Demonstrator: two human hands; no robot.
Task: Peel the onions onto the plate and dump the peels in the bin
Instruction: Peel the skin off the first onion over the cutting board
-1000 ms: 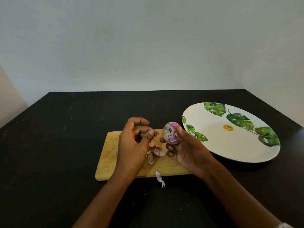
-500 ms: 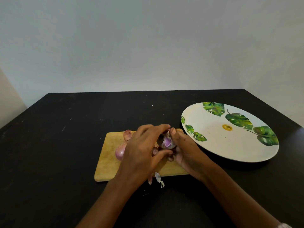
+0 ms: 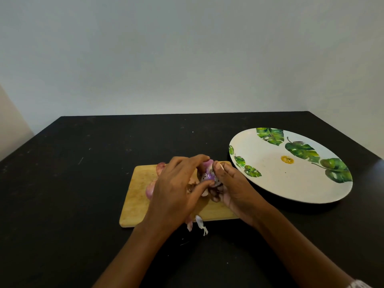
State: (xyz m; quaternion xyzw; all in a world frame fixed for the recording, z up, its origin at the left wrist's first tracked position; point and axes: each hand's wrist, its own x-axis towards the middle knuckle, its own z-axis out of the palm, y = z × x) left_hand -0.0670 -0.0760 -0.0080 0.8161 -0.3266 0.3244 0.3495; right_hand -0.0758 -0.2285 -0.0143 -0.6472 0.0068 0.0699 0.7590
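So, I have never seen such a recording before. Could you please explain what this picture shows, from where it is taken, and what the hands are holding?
There is no machine here: these are a person's two bare hands. The camera is worn on the person's head and looks forward and down, so both arms enter from the bottom edge. A black table holds a wooden cutting board and, to its right, a white plate printed with green leaves. The left hand and the right hand together hold one purple onion above the board, fingers curled on it as for peeling. Other onions lie on the board, partly hidden behind the left hand. Some peel scraps lie at the board's near edge.
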